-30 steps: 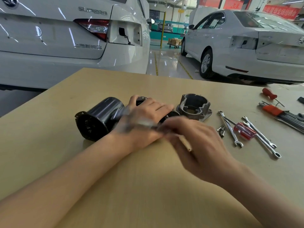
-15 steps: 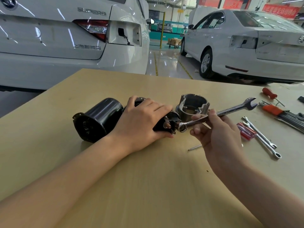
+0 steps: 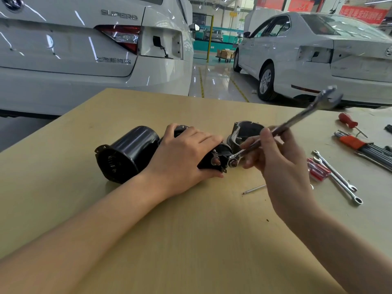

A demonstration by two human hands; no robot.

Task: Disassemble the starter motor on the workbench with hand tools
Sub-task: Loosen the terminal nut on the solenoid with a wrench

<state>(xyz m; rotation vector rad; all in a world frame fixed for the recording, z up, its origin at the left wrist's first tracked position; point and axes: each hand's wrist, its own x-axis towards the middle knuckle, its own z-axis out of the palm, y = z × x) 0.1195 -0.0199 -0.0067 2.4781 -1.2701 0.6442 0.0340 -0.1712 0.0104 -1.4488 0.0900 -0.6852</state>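
The black cylindrical motor housing point(image 3: 129, 153) lies on its side on the wooden workbench point(image 3: 191, 240). Beside it lies the black solenoid point(image 3: 216, 158), which my left hand point(image 3: 186, 155) grips from above, fingers curled over it. My right hand point(image 3: 282, 164) holds a silver combination wrench point(image 3: 297, 119) by its shaft. Its ring end sits on a terminal nut point(image 3: 233, 161) at the solenoid's end, and its open end points up to the right. The grey cast nose housing point(image 3: 244, 130) stands just behind the hands.
A thin long bolt point(image 3: 253, 189) lies on the bench near my right wrist. At the right lie two wrenches point(image 3: 337, 177), red-handled screwdrivers point(image 3: 318, 171) point(image 3: 347, 122) and a hex key set point(image 3: 360, 145). Two white cars point(image 3: 84, 49) point(image 3: 318, 56) stand beyond the bench's far edge.
My right hand picked up the wrench, set its ring end on the solenoid's terminal nut, then swung the free end upward. My left hand stays on the solenoid.
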